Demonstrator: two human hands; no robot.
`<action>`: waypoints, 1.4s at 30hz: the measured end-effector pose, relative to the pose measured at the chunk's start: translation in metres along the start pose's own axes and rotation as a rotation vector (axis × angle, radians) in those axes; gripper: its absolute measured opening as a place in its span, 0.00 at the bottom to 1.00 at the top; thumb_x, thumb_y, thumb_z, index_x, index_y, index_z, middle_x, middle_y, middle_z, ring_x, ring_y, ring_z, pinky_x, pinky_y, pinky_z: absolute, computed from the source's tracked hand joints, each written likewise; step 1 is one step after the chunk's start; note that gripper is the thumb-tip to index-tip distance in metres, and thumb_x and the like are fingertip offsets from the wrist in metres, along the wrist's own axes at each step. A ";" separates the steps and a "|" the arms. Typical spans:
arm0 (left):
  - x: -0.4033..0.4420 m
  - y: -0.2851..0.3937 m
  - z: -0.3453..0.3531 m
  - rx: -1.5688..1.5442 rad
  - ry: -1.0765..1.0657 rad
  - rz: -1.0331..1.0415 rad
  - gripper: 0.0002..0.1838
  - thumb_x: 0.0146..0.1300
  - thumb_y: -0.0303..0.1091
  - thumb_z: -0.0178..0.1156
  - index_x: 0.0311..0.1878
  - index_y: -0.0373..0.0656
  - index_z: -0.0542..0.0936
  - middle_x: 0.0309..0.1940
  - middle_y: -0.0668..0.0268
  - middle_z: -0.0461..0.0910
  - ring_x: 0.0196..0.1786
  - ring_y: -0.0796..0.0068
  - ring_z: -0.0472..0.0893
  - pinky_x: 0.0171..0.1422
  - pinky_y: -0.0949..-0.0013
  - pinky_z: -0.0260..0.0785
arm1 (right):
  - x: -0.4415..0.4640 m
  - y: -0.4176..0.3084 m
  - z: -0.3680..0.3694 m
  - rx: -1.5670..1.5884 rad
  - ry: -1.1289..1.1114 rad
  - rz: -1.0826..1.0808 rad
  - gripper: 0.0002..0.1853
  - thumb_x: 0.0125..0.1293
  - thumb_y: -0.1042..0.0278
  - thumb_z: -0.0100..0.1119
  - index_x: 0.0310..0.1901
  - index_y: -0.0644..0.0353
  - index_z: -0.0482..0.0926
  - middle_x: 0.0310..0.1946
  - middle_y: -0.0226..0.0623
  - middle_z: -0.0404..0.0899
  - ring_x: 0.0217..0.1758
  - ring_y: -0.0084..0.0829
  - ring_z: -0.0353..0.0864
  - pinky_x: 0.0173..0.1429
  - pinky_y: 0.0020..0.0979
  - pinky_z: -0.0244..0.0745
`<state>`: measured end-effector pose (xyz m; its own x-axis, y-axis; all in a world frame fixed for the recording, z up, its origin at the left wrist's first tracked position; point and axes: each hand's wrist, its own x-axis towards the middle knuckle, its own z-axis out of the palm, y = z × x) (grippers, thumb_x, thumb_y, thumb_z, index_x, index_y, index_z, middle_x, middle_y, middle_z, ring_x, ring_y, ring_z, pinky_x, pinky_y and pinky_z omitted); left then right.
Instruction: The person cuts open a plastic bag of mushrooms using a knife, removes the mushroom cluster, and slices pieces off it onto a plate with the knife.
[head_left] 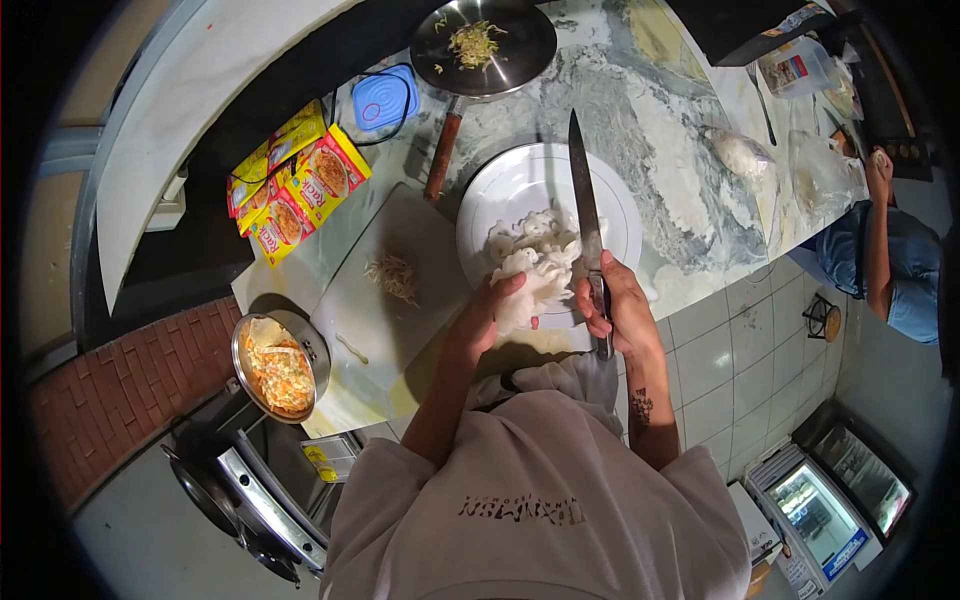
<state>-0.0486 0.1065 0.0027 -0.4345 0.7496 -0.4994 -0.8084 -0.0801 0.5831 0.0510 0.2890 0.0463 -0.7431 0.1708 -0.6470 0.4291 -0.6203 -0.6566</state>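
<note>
My right hand [622, 303] grips a long kitchen knife [587, 195] by its dark handle, blade pointing away from me. My left hand [490, 312] is curled around a clump of white, soft, ruffled food [533, 285], whose exact kind I cannot make out. More white pieces lie beyond it on a large white plate [610, 180], and both hands are over the near side of this plate. To the left, a cutting board [350, 260] bears a small heap of thin pale shreds [393, 278].
A frying pan [483, 48] with shreds stands at the back, handle toward me. Yellow-and-red seasoning packets [305, 185] and a blue container [385, 98] sit left. A pan of orange-and-white food [280, 365] stands at the counter's left edge. Another person [880, 250] is at right.
</note>
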 end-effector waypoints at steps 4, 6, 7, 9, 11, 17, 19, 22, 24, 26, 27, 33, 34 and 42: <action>0.000 0.005 -0.001 -0.100 -0.003 -0.001 0.31 0.61 0.45 0.65 0.64 0.38 0.72 0.53 0.63 0.80 0.54 0.71 0.80 0.60 0.67 0.71 | -0.005 -0.002 0.003 0.005 -0.032 -0.005 0.28 0.79 0.45 0.33 0.59 0.63 0.71 0.17 0.32 0.70 0.09 0.17 0.56 0.13 0.21 0.52; 0.000 0.008 -0.001 -0.085 0.017 0.006 0.30 0.62 0.44 0.65 0.63 0.38 0.72 0.53 0.63 0.80 0.54 0.71 0.79 0.60 0.66 0.71 | -0.005 -0.003 0.004 0.002 -0.032 0.005 0.29 0.80 0.46 0.32 0.61 0.65 0.70 0.17 0.32 0.70 0.09 0.17 0.56 0.13 0.21 0.52; -0.002 0.010 -0.001 -0.061 0.038 0.002 0.29 0.62 0.42 0.65 0.63 0.38 0.72 0.53 0.63 0.79 0.55 0.71 0.79 0.60 0.65 0.71 | -0.005 -0.001 0.003 -0.013 -0.027 -0.031 0.30 0.80 0.46 0.32 0.62 0.66 0.69 0.17 0.31 0.69 0.09 0.17 0.56 0.13 0.21 0.52; -0.005 0.013 0.000 -0.037 0.065 0.003 0.28 0.63 0.41 0.65 0.63 0.37 0.72 0.53 0.63 0.79 0.56 0.71 0.79 0.60 0.65 0.72 | -0.003 0.001 0.001 -0.030 -0.028 -0.064 0.30 0.80 0.46 0.31 0.62 0.67 0.69 0.16 0.31 0.69 0.09 0.17 0.56 0.13 0.20 0.52; -0.008 0.011 0.002 -0.039 0.151 0.127 0.26 0.64 0.40 0.65 0.61 0.37 0.73 0.51 0.62 0.80 0.52 0.71 0.80 0.57 0.65 0.73 | -0.003 0.002 -0.001 -0.122 0.086 -0.167 0.29 0.80 0.47 0.31 0.59 0.66 0.71 0.17 0.33 0.68 0.08 0.16 0.54 0.12 0.19 0.51; -0.005 0.007 -0.004 0.149 0.119 0.199 0.26 0.71 0.44 0.56 0.64 0.35 0.69 0.52 0.56 0.79 0.46 0.68 0.82 0.51 0.61 0.76 | -0.018 -0.009 0.001 -0.366 -0.055 -0.215 0.31 0.79 0.44 0.32 0.65 0.65 0.65 0.15 0.30 0.68 0.12 0.16 0.59 0.17 0.20 0.55; -0.001 0.003 -0.001 0.180 0.150 0.202 0.24 0.71 0.44 0.57 0.61 0.36 0.72 0.51 0.60 0.79 0.48 0.71 0.80 0.54 0.64 0.73 | -0.023 -0.011 0.008 -0.455 -0.097 -0.195 0.32 0.79 0.43 0.33 0.68 0.65 0.62 0.16 0.28 0.68 0.15 0.17 0.63 0.21 0.21 0.59; -0.004 0.008 0.016 0.329 0.216 0.243 0.22 0.71 0.45 0.57 0.59 0.37 0.75 0.50 0.64 0.79 0.51 0.75 0.77 0.56 0.68 0.69 | -0.026 -0.002 0.019 -0.482 -0.154 -0.166 0.33 0.79 0.45 0.34 0.74 0.62 0.54 0.17 0.28 0.68 0.20 0.18 0.67 0.27 0.23 0.63; -0.006 0.007 0.021 0.449 0.247 0.282 0.22 0.72 0.45 0.56 0.59 0.37 0.74 0.49 0.64 0.79 0.51 0.75 0.76 0.57 0.69 0.68 | -0.023 0.013 0.024 -0.432 -0.136 -0.191 0.32 0.79 0.46 0.34 0.74 0.62 0.54 0.17 0.28 0.68 0.20 0.18 0.68 0.26 0.23 0.63; -0.005 -0.001 0.018 0.512 0.215 0.303 0.22 0.72 0.45 0.55 0.59 0.37 0.74 0.49 0.65 0.79 0.51 0.76 0.76 0.57 0.69 0.68 | -0.020 0.019 0.028 -0.357 -0.114 -0.242 0.31 0.80 0.48 0.33 0.74 0.61 0.55 0.17 0.27 0.68 0.19 0.18 0.67 0.25 0.22 0.63; -0.004 -0.004 0.015 0.513 0.216 0.302 0.22 0.72 0.45 0.55 0.59 0.37 0.74 0.49 0.65 0.79 0.51 0.76 0.76 0.57 0.69 0.68 | -0.019 0.020 0.028 -0.355 -0.115 -0.242 0.31 0.80 0.48 0.33 0.74 0.61 0.55 0.17 0.27 0.68 0.19 0.18 0.67 0.25 0.22 0.63; 0.000 -0.014 0.004 0.376 0.259 0.217 0.23 0.74 0.46 0.53 0.59 0.36 0.74 0.46 0.66 0.80 0.45 0.79 0.77 0.51 0.71 0.70 | -0.015 0.028 0.023 -0.332 -0.031 -0.301 0.29 0.80 0.49 0.33 0.72 0.61 0.61 0.15 0.26 0.68 0.15 0.15 0.62 0.21 0.20 0.58; 0.002 -0.013 0.004 0.332 0.213 0.266 0.23 0.74 0.47 0.52 0.59 0.35 0.74 0.45 0.67 0.80 0.44 0.80 0.77 0.50 0.72 0.70 | -0.014 0.026 0.022 -0.338 -0.022 -0.294 0.29 0.80 0.49 0.33 0.71 0.61 0.62 0.15 0.26 0.68 0.14 0.14 0.61 0.20 0.19 0.57; -0.002 -0.011 0.004 0.173 0.122 0.285 0.27 0.75 0.51 0.49 0.63 0.36 0.70 0.51 0.64 0.79 0.49 0.79 0.78 0.52 0.70 0.71 | -0.014 0.021 0.021 -0.274 -0.028 -0.274 0.28 0.80 0.47 0.32 0.65 0.61 0.69 0.14 0.26 0.68 0.11 0.14 0.59 0.17 0.19 0.55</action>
<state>-0.0372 0.1085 -0.0002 -0.6853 0.6286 -0.3676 -0.5733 -0.1545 0.8046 0.0598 0.2573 0.0496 -0.8613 0.2788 -0.4247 0.3308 -0.3265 -0.8854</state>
